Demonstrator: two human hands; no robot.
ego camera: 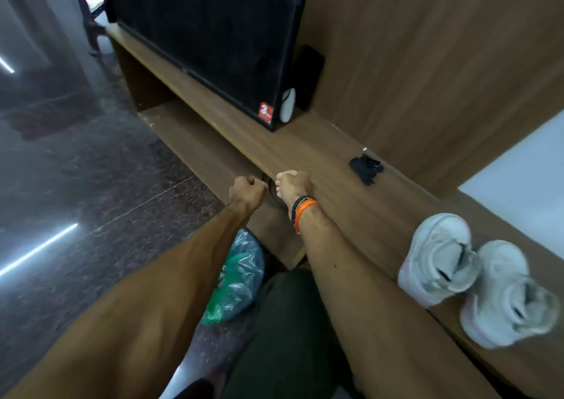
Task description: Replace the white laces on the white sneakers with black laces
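A person stretches both bare arms out over a long wooden shelf (320,154) that runs along a wood-panelled wall, seen from the head camera. The left hand (247,192) is curled into a fist just off the shelf's front edge, over the lower compartment; nothing can be made out in its grip. The right hand (294,186) is also clenched, its knuckles at the shelf's front edge, and whether it holds anything cannot be told; an orange and black band (301,212) circles that wrist. The two fists sit close together, not quite touching. A pair of white sneakers (476,279) stands side by side on the shelf, well to the right of the hands and nearer the camera, toes pointing away from the wall panel; dark gaps show along their tongues, and the blur hides the state of their lacing. A small bundle of black laces (366,166) lies on the shelf further along, between the sneakers and a black television (207,32) that stands at the shelf's far end. A white object (288,105) leans just behind the television's lower corner. Below the shelf's front edge, a green plastic bag (236,279) rests on the dark polished floor (91,185) between the person's forearms.
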